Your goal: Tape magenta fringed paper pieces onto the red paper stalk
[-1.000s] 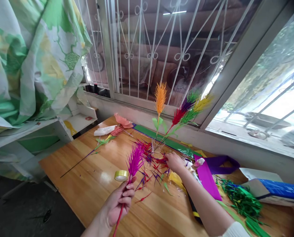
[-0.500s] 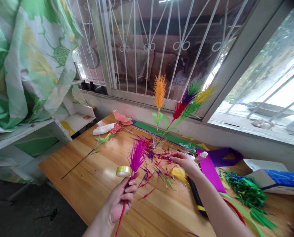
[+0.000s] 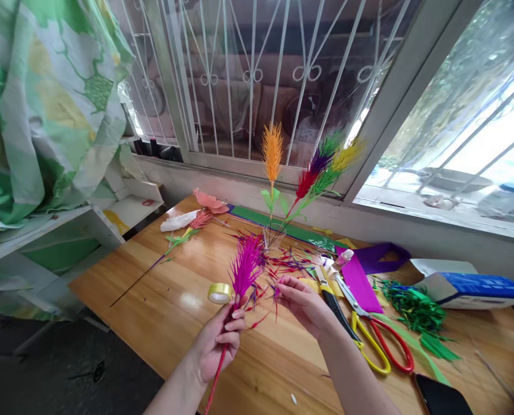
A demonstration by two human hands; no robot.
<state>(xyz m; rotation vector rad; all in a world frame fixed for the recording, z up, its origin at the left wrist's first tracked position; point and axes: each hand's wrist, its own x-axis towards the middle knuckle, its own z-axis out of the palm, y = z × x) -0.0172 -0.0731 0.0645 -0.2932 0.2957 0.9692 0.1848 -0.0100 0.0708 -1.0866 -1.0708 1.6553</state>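
Note:
My left hand [image 3: 218,343] is wrapped round the red stem of a magenta artificial flower spike [image 3: 245,266], held upright and tilted slightly to the right. Just left of the spike's base stands a roll of yellow tape [image 3: 219,292]. My right hand [image 3: 302,302] has its thumb and fingertips pinched on a small purple-red paper strip [image 3: 276,293], a short way right of the spike. Behind both hands, loose red and purple strips [image 3: 289,262] lie scattered over the wooden table [image 3: 179,323].
Orange [image 3: 272,153] and multicoloured flower spikes [image 3: 311,173] stand in a clear cup [image 3: 274,236] by the window. Scissors [image 3: 369,328], a utility knife [image 3: 337,308], a phone [image 3: 441,395] and green shreds [image 3: 416,305] lie at right. A pink spike [image 3: 200,219] rests at left.
My right hand has moved left from the scattered strips towards the magenta spike, bringing a strip with it. My left hand keeps its hold. The view has shifted, showing the scissors and phone.

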